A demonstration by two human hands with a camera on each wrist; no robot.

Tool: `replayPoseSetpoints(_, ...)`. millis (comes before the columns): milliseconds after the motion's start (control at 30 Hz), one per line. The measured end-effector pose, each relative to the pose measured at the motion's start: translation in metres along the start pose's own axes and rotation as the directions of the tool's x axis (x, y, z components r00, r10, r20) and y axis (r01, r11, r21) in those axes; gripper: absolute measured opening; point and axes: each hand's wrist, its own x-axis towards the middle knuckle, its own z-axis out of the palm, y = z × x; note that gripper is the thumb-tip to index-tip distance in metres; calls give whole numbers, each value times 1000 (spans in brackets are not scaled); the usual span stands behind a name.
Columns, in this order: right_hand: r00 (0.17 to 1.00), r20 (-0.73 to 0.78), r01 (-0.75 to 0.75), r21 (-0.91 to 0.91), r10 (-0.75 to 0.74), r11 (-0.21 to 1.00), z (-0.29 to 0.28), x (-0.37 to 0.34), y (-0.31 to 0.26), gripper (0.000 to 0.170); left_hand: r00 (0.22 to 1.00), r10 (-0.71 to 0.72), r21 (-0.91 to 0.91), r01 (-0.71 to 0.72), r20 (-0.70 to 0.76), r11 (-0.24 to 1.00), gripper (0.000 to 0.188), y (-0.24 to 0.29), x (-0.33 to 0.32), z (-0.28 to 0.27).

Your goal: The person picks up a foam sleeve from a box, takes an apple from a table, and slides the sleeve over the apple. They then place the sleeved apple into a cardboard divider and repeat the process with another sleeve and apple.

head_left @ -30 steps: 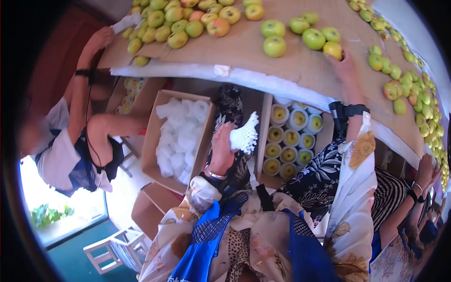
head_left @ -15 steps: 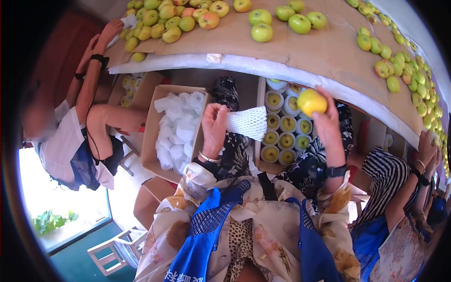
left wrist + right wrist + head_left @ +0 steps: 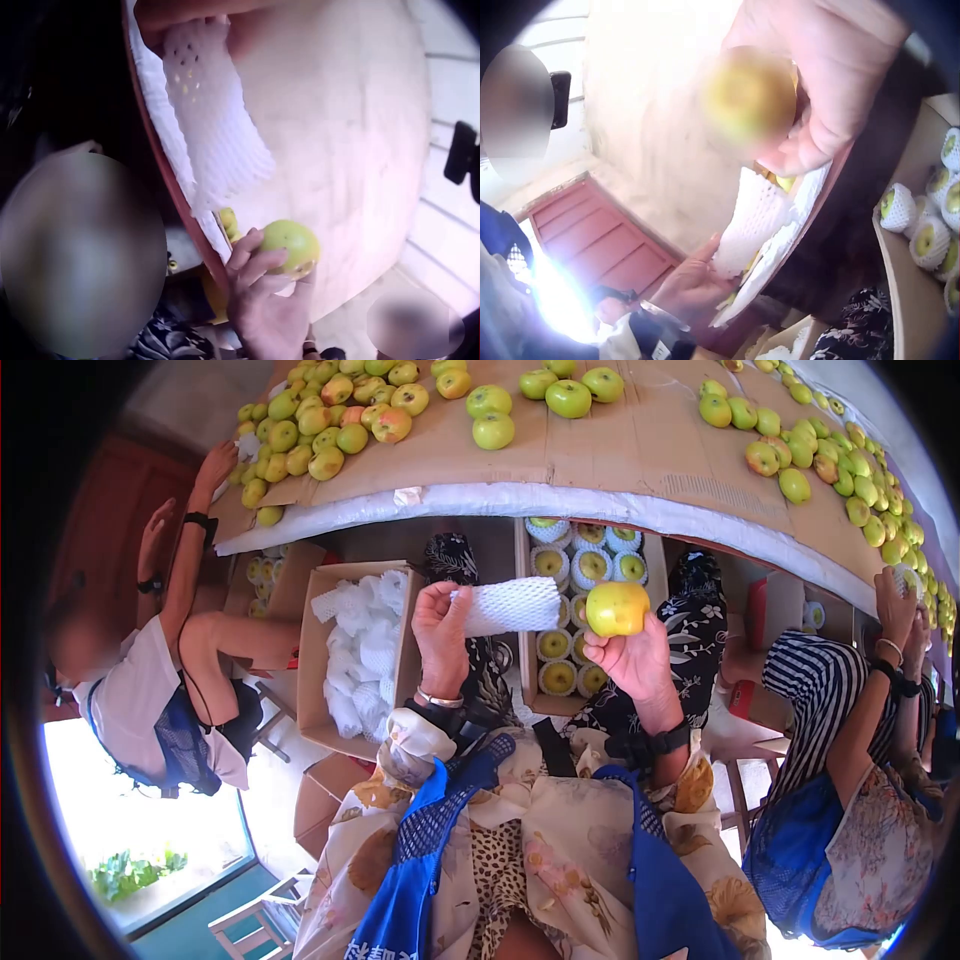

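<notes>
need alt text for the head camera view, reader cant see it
A person's left hand pinches a white foam net while the right hand holds a yellow apple just beside it. A box of white nets stands at left, a box of netted apples shows behind the apple, and more apples lie on the table.

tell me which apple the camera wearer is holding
The yellow apple in the right hand, bare and beside the foam net; the loose apples lie on the table, the boxed apples are netted.
</notes>
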Motion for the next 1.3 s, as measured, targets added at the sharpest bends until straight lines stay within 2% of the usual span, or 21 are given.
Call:
replayPoseSetpoints(133,999,-35,4,28,-3,1000,4,-2,2,54,996,-92,-63,91,-19,994,14,-4,-1,-5)
replayPoseSetpoints(233,992,-124,21,4,-20,1000,6,-2,6,53,987,-159,-64,156,-29,986,12,-8,-3,-9)
replayPoseSetpoints(300,992,-126,3,32,1,999,3,1,7,52,984,-176,-58,174,-24,983,11,-10,-2,-10)
replayPoseSetpoints(367,993,-118,0,52,6,999,0,2,8,51,974,-227,-136,223,-12,965,10,-13,-6,-11)
replayPoseSetpoints(533,996,-92,-2,68,8,998,-8,2,10,48,969,-248,-137,243,-16,960,10,-26,-4,-19)
replayPoseSetpoints(600,983,-171,52,-91,-67,995,-5,-1,11,46,972,-235,-132,231,-22,964,10,-27,-5,-21)
replayPoseSetpoints(633,984,-168,46,-87,-61,995,-3,-2,12,46,971,-237,-125,232,-29,965,9,-29,-6,-21)
replayPoseSetpoints(700,969,-203,76,-287,-138,955,2,-3,11,44,971,-238,-118,233,-34,965,9,-28,-5,-21)
replayPoseSetpoints(733,979,-168,63,-292,-116,954,-1,-4,10,44,972,-235,-108,231,-24,967,9,-28,-6,-22)
replayPoseSetpoints(767,978,-171,62,-292,-116,954,-7,-6,12,44,972,-233,-97,230,-13,968,8,-28,-7,-22)
replayPoseSetpoints(833,973,-225,28,-140,-60,990,-17,-8,17,46,968,-252,-108,248,-25,963,8,-28,-8,-20)
replayPoseSetpoints(967,962,-259,51,-161,-92,986,-29,-9,26,49,966,-260,-109,258,-8,960,9,-28,-9,-21)
replayPoseSetpoints(1033,986,-165,-16,6,17,1000,-33,-9,30,50,967,-255,-109,256,15,961,9,-30,-9,-22)
replayPoseSetpoints(1100,987,-157,-37,2,36,999,-34,-8,34,51,969,-245,-107,247,35,963,9,-34,-9,-25)
replayPoseSetpoints(1167,988,-146,-59,-1,58,998,-33,-6,38,52,952,-293,-51,298,85,953,6,-40,-10,-28)
replayPoseSetpoints(1233,983,-176,-72,-77,58,994,-29,-5,41,51,953,-289,-43,294,92,955,7,-42,-10,-29)
replayPoseSetpoints(1300,981,-188,-58,-54,47,997,-32,-6,43,51,953,-286,-36,291,101,956,9,-46,-13,-26)
